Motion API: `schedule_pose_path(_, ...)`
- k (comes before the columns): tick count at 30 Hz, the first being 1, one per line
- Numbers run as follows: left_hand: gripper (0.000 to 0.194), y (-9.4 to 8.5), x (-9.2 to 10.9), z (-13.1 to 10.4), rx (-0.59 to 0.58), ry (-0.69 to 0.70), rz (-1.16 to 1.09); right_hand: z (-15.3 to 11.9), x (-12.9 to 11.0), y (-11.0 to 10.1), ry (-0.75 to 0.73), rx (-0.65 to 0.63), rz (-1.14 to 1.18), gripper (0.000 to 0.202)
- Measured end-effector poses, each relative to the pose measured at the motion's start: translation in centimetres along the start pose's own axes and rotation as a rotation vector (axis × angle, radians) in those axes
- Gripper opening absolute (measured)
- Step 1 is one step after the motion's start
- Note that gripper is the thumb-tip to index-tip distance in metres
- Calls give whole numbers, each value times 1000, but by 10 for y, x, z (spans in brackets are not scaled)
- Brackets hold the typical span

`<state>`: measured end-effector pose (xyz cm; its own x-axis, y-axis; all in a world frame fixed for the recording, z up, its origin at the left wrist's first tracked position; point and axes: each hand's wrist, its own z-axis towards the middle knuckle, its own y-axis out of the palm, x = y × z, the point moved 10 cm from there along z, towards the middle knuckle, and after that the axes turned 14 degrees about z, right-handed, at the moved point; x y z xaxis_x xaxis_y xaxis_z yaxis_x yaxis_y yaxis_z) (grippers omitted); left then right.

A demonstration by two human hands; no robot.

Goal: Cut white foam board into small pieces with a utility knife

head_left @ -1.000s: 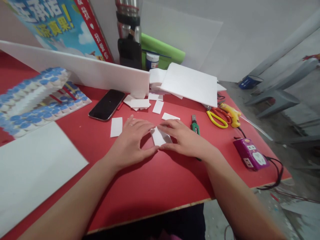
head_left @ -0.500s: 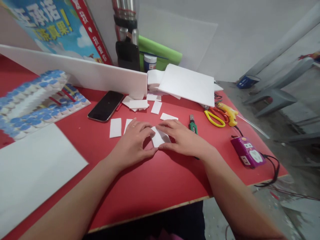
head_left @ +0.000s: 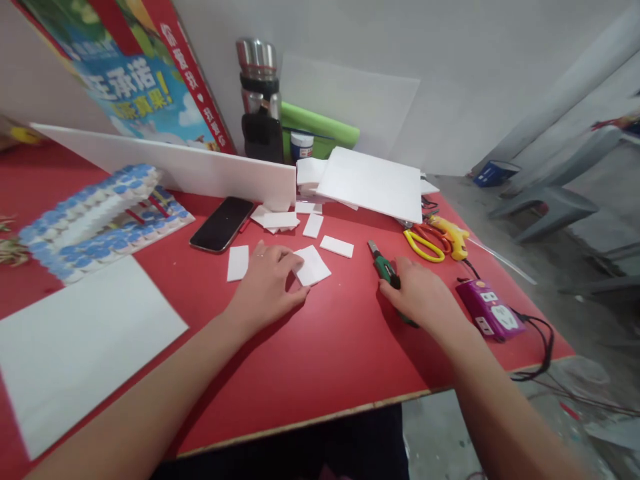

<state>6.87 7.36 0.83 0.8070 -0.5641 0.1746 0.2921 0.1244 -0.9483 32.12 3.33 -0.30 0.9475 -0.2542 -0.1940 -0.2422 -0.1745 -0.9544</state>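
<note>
A small white foam square [head_left: 313, 265] lies on the red table [head_left: 320, 360]. My left hand [head_left: 270, 277] rests at its left edge, thumb and fingers apart, fingertips touching it. Over on the right, my right hand [head_left: 417, 287] has its fingers closed around a green utility knife [head_left: 385, 267], whose blade end points away and to the left. Small white rectangles [head_left: 337, 246] lie beyond the square, and another white piece [head_left: 238, 263] is left of my left hand. Part of the knife's handle is hidden under my right hand.
A black phone [head_left: 223, 225], a blue-and-white model [head_left: 115, 220] and a large white sheet [head_left: 85, 340] are left. Yellow-handled scissors [head_left: 425, 245], a yellow glue gun [head_left: 453, 237] and a purple power strip [head_left: 493, 310] lie right. White boards [head_left: 375, 180] are stacked behind.
My right hand has left the white square, moved right and closed on the green knife. My left hand stays at the square. The camera view has shifted slightly.
</note>
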Motion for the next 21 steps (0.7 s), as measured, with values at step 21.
schedule_pose_path(21, 24, 0, 1, -4, 140, 84, -61, -24, -122, -7, -378, -272, 375, 67)
